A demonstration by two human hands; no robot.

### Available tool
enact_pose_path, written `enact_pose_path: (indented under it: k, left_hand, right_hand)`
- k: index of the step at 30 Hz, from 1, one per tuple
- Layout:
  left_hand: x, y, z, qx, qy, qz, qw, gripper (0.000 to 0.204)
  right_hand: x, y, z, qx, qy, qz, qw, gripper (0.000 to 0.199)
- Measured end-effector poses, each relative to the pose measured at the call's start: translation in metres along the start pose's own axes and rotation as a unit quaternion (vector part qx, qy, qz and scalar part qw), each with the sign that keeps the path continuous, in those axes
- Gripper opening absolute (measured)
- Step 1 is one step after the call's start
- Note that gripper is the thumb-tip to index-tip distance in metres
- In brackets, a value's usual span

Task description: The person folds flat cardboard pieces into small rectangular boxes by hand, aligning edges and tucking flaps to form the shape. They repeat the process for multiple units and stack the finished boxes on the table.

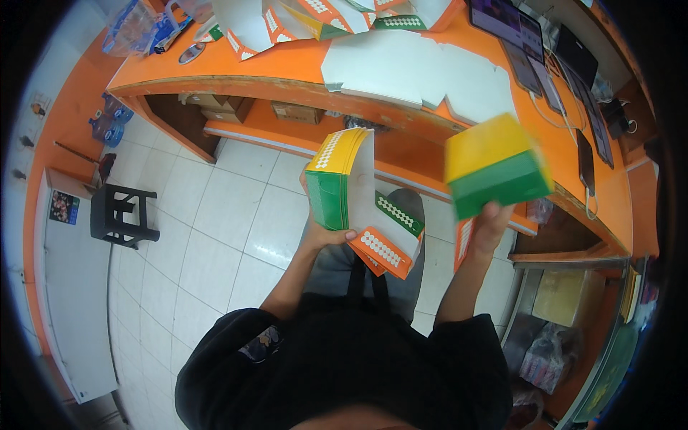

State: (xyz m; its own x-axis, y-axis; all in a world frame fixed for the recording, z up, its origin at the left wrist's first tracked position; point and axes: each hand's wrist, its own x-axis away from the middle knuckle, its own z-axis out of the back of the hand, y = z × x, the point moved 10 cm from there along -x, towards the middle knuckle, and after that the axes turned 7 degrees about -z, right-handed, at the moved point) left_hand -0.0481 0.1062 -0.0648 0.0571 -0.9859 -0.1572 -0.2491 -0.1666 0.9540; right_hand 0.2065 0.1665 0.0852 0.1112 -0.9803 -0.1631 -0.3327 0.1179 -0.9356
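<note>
Cardboard light, stiff, crushable. Left hand (pixel 326 233) fingers clamped flat carton stack (pixel 344 179) at lower edge; right hand (pixel 489 228) fingers cupped folded yellow-green box (pixel 496 166) underneath, likely best hold.

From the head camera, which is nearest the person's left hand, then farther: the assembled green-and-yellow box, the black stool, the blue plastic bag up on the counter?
1. Assembled green-and-yellow box, to the right of the left hand, held up by the right hand.
2. Black stool, on the floor to the left.
3. Blue plastic bag, at the counter's far left end.
</note>
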Motion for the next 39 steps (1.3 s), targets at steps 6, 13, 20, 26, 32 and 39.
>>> enact_pose_path:
  k: [6, 13, 20, 26, 32, 39]
  left_hand:
    - [-0.007, 0.018, -0.033, 0.062, -0.052, -0.095, 0.992, 0.117]
    - [0.012, 0.018, -0.054, -0.018, -0.143, -0.096, 0.985, 0.1]
    - [0.022, 0.018, -0.027, -0.078, -0.093, -0.145, 0.982, 0.096]
    - [0.029, 0.027, 0.04, 0.116, 0.043, -0.115, 0.986, 0.097]
    - [0.042, 0.054, 0.054, 0.146, 0.128, -0.1, 0.976, 0.093]
    - [0.071, 0.07, 0.092, 0.143, 0.197, -0.121, 0.962, 0.088]
  right_hand:
    - [0.036, 0.054, -0.092, 0.096, -0.151, -0.026, 0.984, 0.143]
    - [0.049, 0.097, -0.099, 0.066, -0.16, -0.081, 0.981, 0.141]
    - [0.02, 0.062, -0.145, 0.229, -0.272, 0.012, 0.935, 0.109]
    - [-0.063, -0.052, -0.183, 0.288, -0.241, 0.189, 0.908, 0.041]
    - [-0.236, -0.081, -0.259, 0.317, -0.101, 0.214, 0.918, 0.079]
    - [-0.34, -0.019, -0.29, 0.393, 0.031, 0.056, 0.917, 0.149]
